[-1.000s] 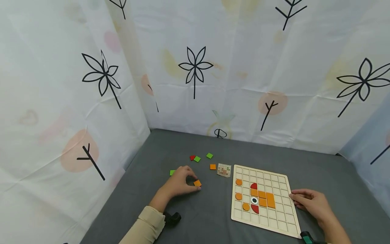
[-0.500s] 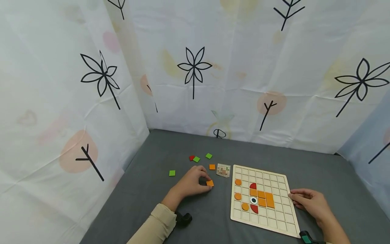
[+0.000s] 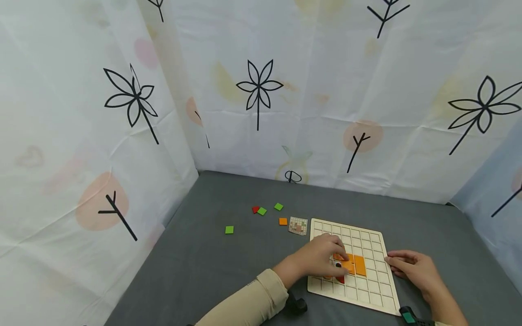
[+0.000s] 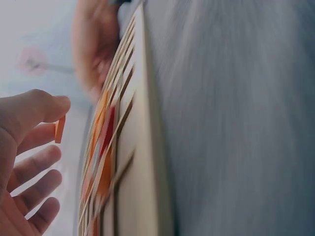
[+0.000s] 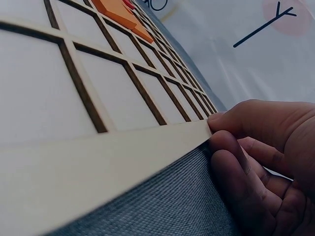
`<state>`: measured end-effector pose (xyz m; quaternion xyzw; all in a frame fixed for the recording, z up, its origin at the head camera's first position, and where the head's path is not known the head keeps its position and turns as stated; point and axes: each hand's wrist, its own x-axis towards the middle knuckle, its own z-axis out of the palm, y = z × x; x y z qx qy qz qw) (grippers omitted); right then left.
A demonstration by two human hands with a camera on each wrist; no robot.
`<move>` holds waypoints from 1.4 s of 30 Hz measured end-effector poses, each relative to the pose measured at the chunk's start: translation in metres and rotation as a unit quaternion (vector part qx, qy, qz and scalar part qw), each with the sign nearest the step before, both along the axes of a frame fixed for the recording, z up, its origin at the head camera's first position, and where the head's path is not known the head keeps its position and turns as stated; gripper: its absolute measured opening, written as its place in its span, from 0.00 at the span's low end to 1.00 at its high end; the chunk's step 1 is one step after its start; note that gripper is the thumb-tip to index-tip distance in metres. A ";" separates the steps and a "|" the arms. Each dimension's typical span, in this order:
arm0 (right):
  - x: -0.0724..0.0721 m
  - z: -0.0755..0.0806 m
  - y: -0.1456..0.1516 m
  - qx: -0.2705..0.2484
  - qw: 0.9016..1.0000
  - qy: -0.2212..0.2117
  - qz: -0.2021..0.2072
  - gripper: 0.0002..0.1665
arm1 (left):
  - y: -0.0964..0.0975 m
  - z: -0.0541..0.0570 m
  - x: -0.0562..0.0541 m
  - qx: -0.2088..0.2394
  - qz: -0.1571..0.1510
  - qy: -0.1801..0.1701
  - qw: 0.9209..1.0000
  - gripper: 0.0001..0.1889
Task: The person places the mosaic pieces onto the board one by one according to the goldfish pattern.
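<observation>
A wooden grid board [image 3: 373,290] lies on the grey cloth, with orange and red tiles and an eye tile set in its squares. Over its left half, my left hand [image 3: 314,258] pinches a small orange tile [image 4: 60,129] between thumb and index finger. The left wrist view shows that tile raised above the board's face, the other fingers spread loosely. Part of the tile pattern is hidden under this hand. At the board's right edge, my right hand [image 3: 416,269] grips the rim, thumb [image 5: 216,118] on top and curled fingers below.
Left of the board lie a small picture card [image 3: 298,226] and a loose orange tile [image 3: 283,221]. Farther left are a red tile [image 3: 255,209] and several green tiles [image 3: 229,230]. A printed white curtain [image 3: 310,113] encloses the back and sides.
My left hand has carried the orange tile rightward from the bare cloth to over the board's tile pattern. My right hand has stayed at the board's right edge.
</observation>
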<state>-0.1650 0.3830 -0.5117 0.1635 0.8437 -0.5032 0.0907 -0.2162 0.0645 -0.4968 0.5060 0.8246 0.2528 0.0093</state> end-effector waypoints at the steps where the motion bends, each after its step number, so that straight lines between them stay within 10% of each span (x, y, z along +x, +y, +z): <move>1: 0.000 0.000 0.000 0.001 1.000 0.001 0.000 0.30 | 0.008 0.000 0.002 -0.007 -0.009 0.009 1.000 0.15; 9: 0.000 -0.001 -0.001 -0.003 1.000 0.002 -0.001 0.30 | 0.041 -0.009 0.012 -0.063 -0.024 0.059 0.996 0.14; 30: 0.000 -0.001 0.001 -0.010 1.000 0.001 -0.003 0.29 | 0.044 -0.012 0.018 -0.084 -0.019 0.068 0.994 0.14; 36: 0.000 -0.002 0.000 -0.001 1.000 0.003 -0.006 0.31 | 0.019 -0.008 0.008 -0.017 -0.016 0.046 0.999 0.12; 42: -0.001 -0.001 -0.001 0.004 1.000 0.005 -0.007 0.31 | -0.039 -0.009 -0.023 0.042 0.085 -0.010 0.995 0.15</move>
